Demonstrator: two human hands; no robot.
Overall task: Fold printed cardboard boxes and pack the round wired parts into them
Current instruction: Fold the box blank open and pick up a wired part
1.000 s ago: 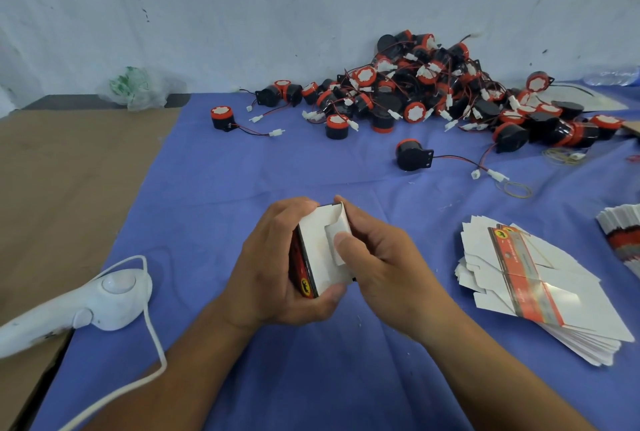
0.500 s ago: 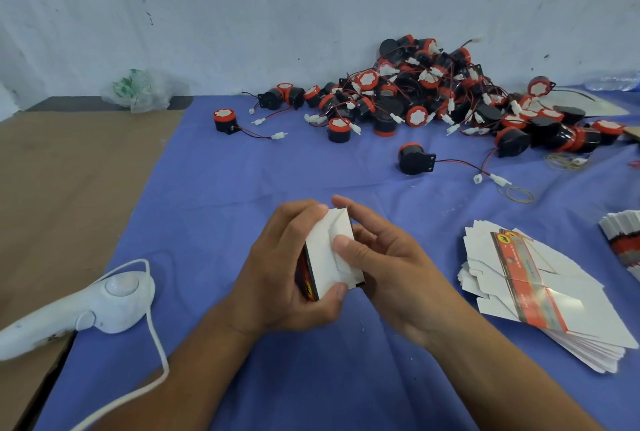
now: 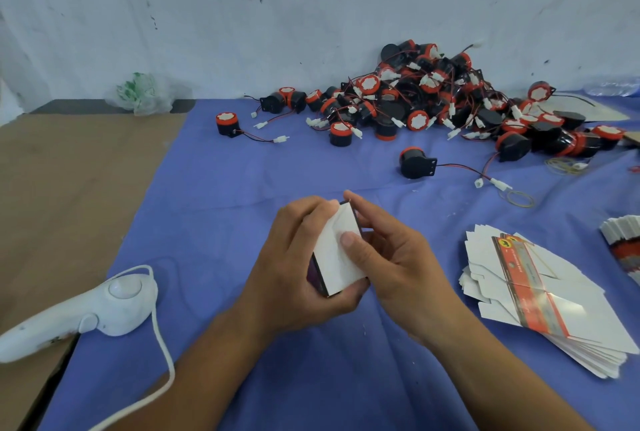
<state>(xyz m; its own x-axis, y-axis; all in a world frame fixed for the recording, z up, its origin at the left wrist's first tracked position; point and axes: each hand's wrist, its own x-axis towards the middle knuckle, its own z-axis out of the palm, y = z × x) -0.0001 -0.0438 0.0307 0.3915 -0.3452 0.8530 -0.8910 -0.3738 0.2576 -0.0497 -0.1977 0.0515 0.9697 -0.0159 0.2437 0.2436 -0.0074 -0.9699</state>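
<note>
A small printed cardboard box (image 3: pixel 334 259) with its white end facing me is held above the blue cloth at the centre. My left hand (image 3: pixel 294 268) grips it from the left side and below. My right hand (image 3: pixel 388 257) holds its right side, thumb pressing the white end flap flat. A pile of round black-and-red wired parts (image 3: pixel 433 98) lies at the back right. One single part (image 3: pixel 415 162) sits apart, nearer to me. A stack of flat printed box blanks (image 3: pixel 540 295) lies to the right of my hands.
A white handheld device (image 3: pixel 86 313) with a cord lies at the left edge of the blue cloth (image 3: pixel 214 222). A crumpled plastic bag (image 3: pixel 142 93) sits by the wall. Rubber bands (image 3: pixel 519 198) lie right of the single part. Another stack of blanks (image 3: pixel 623 240) is at the far right.
The raised end flap of the box has been pushed down flat by my right thumb. Both hands stayed in place on the box.
</note>
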